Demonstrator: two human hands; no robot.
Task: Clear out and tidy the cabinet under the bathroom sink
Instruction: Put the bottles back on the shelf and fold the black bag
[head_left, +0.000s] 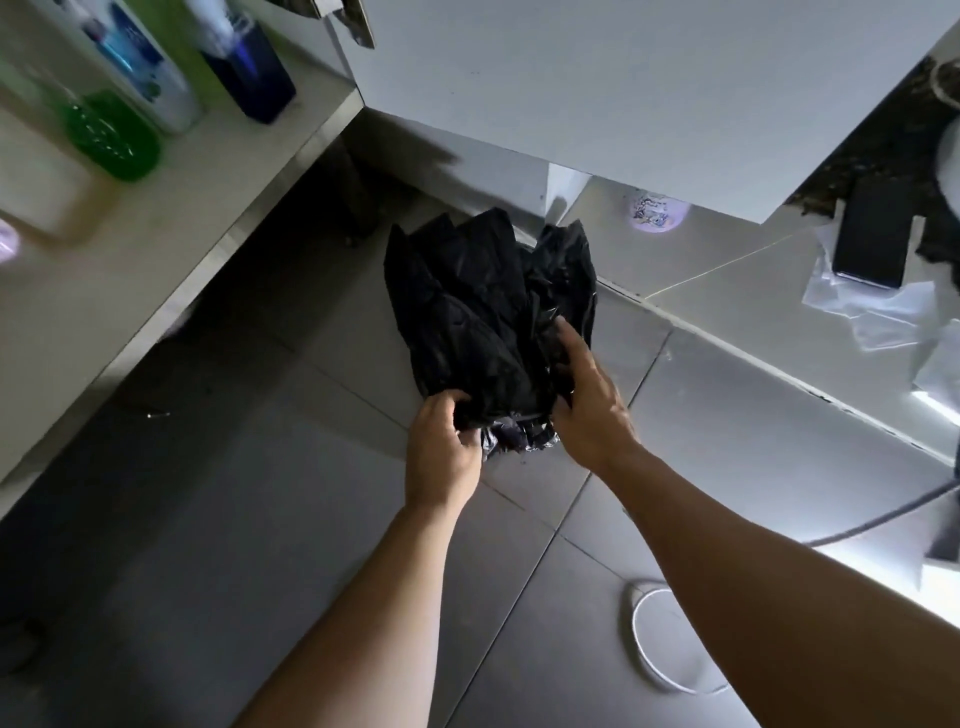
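A crumpled bundle of black plastic bags (483, 306) hangs above the grey tiled floor, in the middle of the view. My left hand (441, 447) grips its lower left edge. My right hand (587, 405) holds its lower right side, fingers pressed into the plastic. At the upper left, the open cabinet's pale shelf (171, 234) carries a green bottle (111, 132), a white and blue bottle (140, 67) and a dark blue container (252, 78). The white cabinet door (623, 88) stands open above the bundle.
A dark phone (872, 234) lies on clear plastic wrap (862, 306) at the right. A small round patterned object (654, 213) sits on the floor under the door. A white ring-shaped item (636, 634) lies on the floor near my right forearm.
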